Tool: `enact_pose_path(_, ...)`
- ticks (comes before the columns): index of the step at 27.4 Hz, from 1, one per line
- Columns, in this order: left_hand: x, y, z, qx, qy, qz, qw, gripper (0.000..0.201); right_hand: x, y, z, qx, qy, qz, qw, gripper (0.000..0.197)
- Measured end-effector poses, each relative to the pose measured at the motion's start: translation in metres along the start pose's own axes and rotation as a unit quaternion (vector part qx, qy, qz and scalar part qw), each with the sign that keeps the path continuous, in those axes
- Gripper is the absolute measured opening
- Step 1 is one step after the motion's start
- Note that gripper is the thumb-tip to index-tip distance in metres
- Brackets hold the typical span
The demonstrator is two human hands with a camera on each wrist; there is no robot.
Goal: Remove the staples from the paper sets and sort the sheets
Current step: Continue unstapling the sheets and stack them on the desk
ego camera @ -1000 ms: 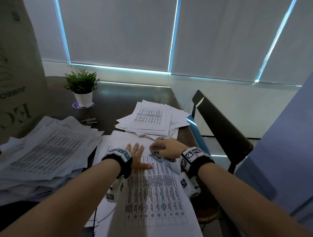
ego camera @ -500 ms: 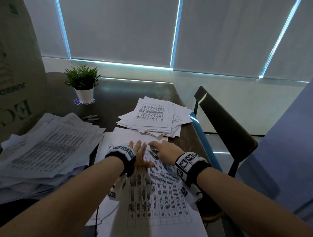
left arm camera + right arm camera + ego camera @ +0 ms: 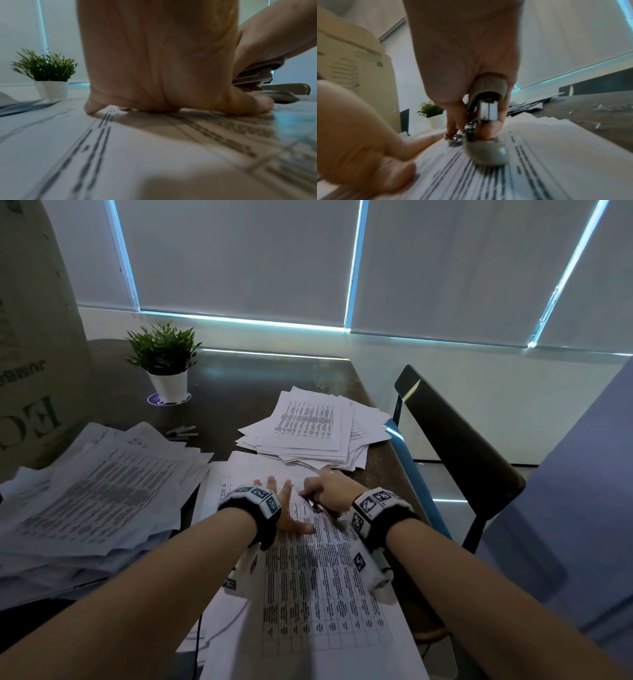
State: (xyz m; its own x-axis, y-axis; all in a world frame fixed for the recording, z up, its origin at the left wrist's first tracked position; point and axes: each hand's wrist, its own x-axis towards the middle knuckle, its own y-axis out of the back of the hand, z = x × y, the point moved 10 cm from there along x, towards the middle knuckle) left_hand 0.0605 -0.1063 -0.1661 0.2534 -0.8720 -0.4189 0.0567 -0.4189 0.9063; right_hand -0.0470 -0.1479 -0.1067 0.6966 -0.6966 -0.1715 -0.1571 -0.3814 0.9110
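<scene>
On dark table [image 3: 239, 378] (blinds [image 3: 239, 258] behind), paper stacks [image 3: 308, 433]

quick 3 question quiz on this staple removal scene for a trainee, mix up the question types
1. True or false: the left hand lies flat on the printed sheet.
2. The right hand grips: A) a pen B) a metal stapler C) nothing
3. Fill in: the potted plant stands on the table's far ___ side.

Key: 1 true; 2 B; 3 left
</scene>
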Motion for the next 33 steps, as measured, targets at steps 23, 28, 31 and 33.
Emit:
enact_pose_path(23, -0.021, 0.016, 0.007, -0.014, -0.014, 0.017, 1.000, 0.127, -0.035, 0.025, 0.065, -0.020, -0.159, 0.047, 0.986, 0.033)
enact_pose_path(28, -0.048, 0.044, -0.034, -0.069, 0.061, 0.061, 0.994, 0.085, -0.077, 0.029, 0.094, -0.123, -0.202, -0.021, 0.971, 0.046)
enact_pose_path(31, -0.058, 0.044, -0.048, -0.088, 0.068, 0.036, 0.993, 0.053, -0.087, 0.043, 0.084, -0.132, -0.194, 0.046, 0.971, 0.047)
enact_pose_path(33, -0.063, 0.033, -0.049, -0.124, 0.071, 0.006, 0.990, 0.050, -0.082, 0.055, 0.060, -0.107, -0.159, 0.128, 0.973, 0.040)
